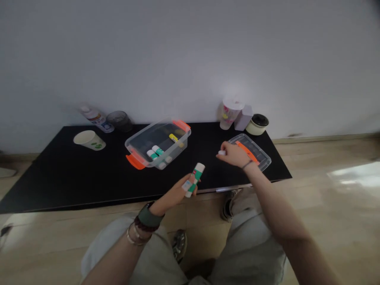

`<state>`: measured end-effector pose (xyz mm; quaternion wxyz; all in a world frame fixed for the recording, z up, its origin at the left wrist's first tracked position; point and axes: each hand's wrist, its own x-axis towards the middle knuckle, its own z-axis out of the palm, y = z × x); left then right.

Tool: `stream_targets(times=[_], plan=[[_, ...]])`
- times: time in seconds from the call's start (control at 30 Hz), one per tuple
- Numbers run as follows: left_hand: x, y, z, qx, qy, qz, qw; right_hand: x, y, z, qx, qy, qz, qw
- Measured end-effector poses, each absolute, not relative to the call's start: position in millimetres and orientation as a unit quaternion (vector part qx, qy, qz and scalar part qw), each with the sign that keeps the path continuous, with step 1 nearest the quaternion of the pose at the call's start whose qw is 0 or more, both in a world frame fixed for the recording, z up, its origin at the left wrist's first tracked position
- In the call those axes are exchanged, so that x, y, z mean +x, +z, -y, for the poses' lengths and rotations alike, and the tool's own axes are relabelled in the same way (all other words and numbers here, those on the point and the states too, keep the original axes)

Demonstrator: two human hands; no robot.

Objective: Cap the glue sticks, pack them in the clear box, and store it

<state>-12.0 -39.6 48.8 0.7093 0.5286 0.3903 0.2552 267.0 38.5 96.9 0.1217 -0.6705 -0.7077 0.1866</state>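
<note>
**A:** What's in the left hand (pixel 177 191)?

**B:** A green-and-white glue stick (pixel 194 178), tilted, above the front edge of the black table (pixel 89 186). The fingers are closed around it.

**A:** And the right hand (pixel 234 155)?

**B:** Its fingertips pinch a small white piece (pixel 221 152), too small to identify. The hand is over the clear plastic lid (pixel 255 154), which lies on the table with its orange clip (pixel 246 152).

**A:** Where's the box?

**B:** The clear plastic box (pixel 157 144) with orange latches (pixel 135 161) sits mid-table, beyond both hands. Inside are 2 green-and-white sticks (pixel 154 152) and 1 yellow stick (pixel 175 139).

**A:** Anything else nearby?

**B:** Towards the wall, on the left, a paper cup (pixel 89 139) lies on its side near a tilted plastic bottle (pixel 96 118) and a dark cup (pixel 119 120). On the right stand a lidded cup (pixel 230 113), a white carton (pixel 243 117) and a small jar (pixel 257 124).
</note>
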Motion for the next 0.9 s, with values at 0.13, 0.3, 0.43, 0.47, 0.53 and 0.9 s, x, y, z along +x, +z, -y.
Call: stream_targets(times=[0.13, 0.3, 0.43, 0.47, 0.53, 0.9], plan=[[-7.2, 25.2, 14.9, 0.506, 0.276, -0.507, 0.641, 238.0, 49.0, -53.4, -0.676, 0.158, 0.717, -0.07], [-3.4, 10.6, 4.7, 0.524, 0.279, -0.506, 0.626, 231.2, 43.2, -50.0, -0.66, 0.086, 0.745, 0.04], [1.2, 5.2, 6.7, 0.591, 0.274, -0.492, 0.578, 193.7, 47.6, -30.2, -0.602, 0.214, 0.751, 0.166], [2.0, 4.8, 7.8, 0.603, 0.271, -0.484, 0.573, 184.3, 46.7, -26.8, -0.595, 0.258, 0.741, 0.177], [2.8, 5.2, 10.1, 0.617, 0.263, -0.463, 0.579, 172.1, 43.1, -25.0, -0.596, 0.311, 0.717, 0.185], [-24.0, 26.9, 9.3, 0.732, 0.261, -0.521, 0.353, 193.4, 29.6, -67.1, -0.713, 0.149, 0.685, 0.026]])
